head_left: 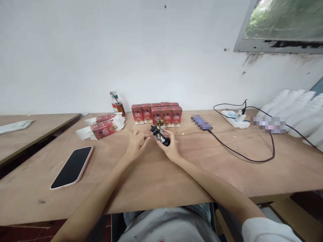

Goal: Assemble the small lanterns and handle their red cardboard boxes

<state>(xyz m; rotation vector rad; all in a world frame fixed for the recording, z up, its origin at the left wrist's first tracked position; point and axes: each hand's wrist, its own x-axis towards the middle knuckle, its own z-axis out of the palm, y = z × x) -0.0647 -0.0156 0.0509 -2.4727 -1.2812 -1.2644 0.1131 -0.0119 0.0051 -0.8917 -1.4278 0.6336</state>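
Observation:
My right hand (pixel 170 147) is closed around a small black and clear bottle-like object (pixel 161 137) lying tilted just above the wooden table (pixel 156 174). My left hand (pixel 137 143) rests beside it with fingers curled, fingertips pinched near the object's black end; I cannot tell what they hold. A small gold-capped bottle (pixel 159 123) stands right behind the hands. Several red boxes (pixel 157 113) stand in rows behind it.
Flat unfolded red cartons (pixel 103 127) lie to the left, with a brown bottle (pixel 118 105) behind. A black phone (pixel 72 167) in a pink case lies front left. A power strip (pixel 234 118) and black cable (pixel 242 156) lie right; white padding (pixel 297 111) sits far right.

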